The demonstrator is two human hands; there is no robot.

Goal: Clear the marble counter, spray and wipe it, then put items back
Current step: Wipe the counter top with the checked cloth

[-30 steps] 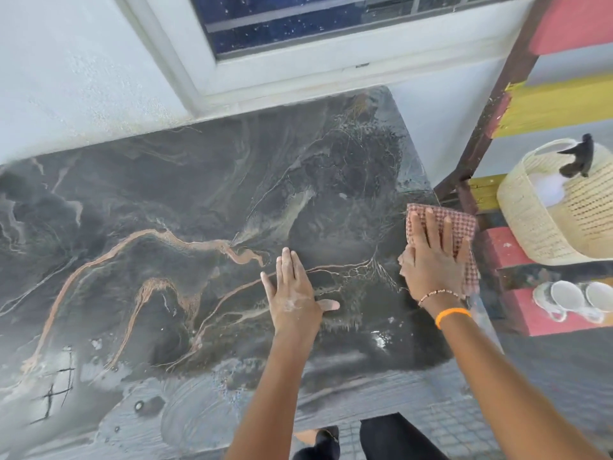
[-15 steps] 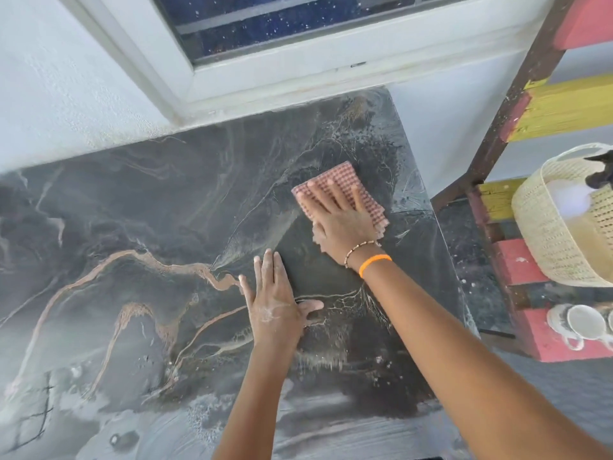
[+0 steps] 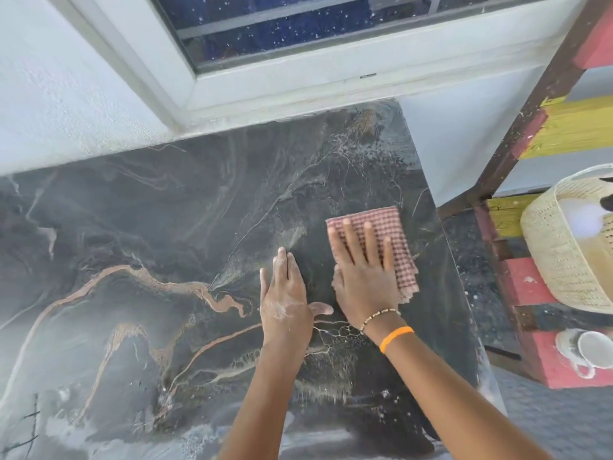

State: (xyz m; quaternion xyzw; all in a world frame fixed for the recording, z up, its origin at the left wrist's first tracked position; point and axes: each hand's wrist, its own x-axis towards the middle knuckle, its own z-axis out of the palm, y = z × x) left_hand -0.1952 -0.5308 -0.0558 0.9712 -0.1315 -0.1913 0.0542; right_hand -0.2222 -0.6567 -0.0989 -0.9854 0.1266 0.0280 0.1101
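Head | marble counter wet, under window | hands flat: right on cloth, left bare

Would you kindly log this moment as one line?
phase: wiping | right hand: flat on checked cloth | left hand: flat on marble counter

A home setting, probably a porch or an outdoor kitchen corner. A dark marble counter with tan veins meets a rough white wall below a white-framed window whose glass is speckled. Right of the counter stands a wooden rack painted red and yellow, its paint chipped. On it sits a woven basket, and lower down are white cups. The floor beside the rack looks like grey paving, though it is blurred. A checked cloth lies on the wet counter, a household cleaning rag.
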